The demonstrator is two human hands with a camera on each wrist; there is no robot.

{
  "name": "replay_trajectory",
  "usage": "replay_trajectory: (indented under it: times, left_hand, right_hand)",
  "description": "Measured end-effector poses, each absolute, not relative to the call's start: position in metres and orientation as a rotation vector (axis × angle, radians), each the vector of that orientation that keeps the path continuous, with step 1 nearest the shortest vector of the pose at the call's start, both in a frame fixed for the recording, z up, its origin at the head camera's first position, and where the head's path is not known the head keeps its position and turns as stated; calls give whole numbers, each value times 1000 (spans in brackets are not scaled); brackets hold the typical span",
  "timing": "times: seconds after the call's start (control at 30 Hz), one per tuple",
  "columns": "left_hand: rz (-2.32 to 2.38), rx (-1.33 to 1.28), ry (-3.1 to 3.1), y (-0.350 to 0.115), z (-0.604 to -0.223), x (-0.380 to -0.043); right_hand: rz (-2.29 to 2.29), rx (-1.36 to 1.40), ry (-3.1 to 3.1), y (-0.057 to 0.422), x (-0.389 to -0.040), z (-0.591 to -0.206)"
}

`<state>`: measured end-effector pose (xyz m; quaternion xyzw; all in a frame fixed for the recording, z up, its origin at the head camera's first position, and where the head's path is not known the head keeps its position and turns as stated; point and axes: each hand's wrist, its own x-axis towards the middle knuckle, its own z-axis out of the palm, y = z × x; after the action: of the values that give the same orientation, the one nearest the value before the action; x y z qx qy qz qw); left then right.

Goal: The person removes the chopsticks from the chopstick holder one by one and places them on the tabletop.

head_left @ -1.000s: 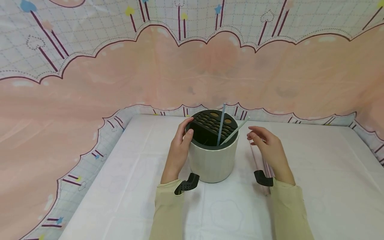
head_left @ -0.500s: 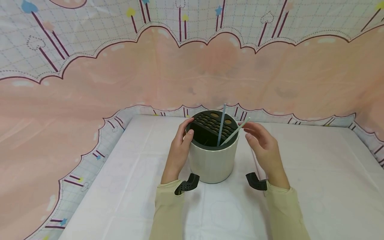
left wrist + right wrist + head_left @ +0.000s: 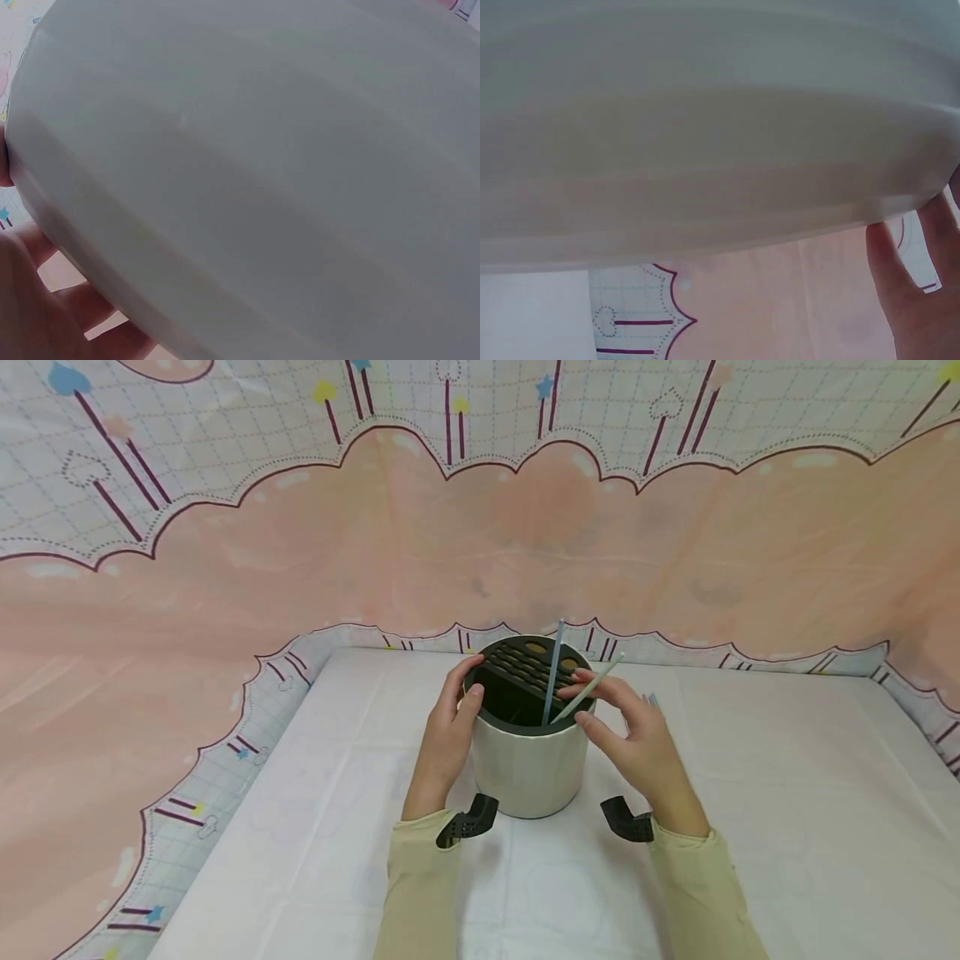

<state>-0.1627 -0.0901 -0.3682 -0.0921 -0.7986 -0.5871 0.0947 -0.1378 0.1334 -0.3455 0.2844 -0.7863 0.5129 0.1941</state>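
Note:
A white faceted round pen holder with a black slotted insert stands upright on the table. My left hand grips its left rim, thumb at the front and fingers round the far side. A slim pale blue stick and a pale green stick, straw-like, stand in its front compartment. At the right rim, my right hand has its fingers loosely bent and reaching over the insert around the green stick; no firm pinch shows. Both wrist views are mostly filled by the holder's wall.
Beyond the right hand, tips of thin sticks show on the white tablecloth; the hand and forearm hide the rest. A peach patterned cloth rises behind the table's far edge.
My right hand has moved left from beside the holder to its right rim, with its fingers now over the insert. The left hand, holder and two upright sticks have stayed put.

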Motion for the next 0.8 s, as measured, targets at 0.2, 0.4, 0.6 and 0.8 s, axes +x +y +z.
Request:
replay_trajectory:
  times: [0.2,0.4,0.6,0.8]
  left_hand:
    - [-1749,-278,-2367,-90,-369,-164]
    - [-1744,-281,-2365,-90,-368,-163]
    - [-1735,-276,-2370,-90,-368,-162]
    - [-1720,-273,-2375,-90,-369,-162]
  right_hand:
    - [1379,847,-2185,134,-148,-360]
    - [1320,798,-2212,125,-137,-347]
    - [1298,804,-2232,118,-131,-340]
    - [1273,856,-2226,124,-143,-355]
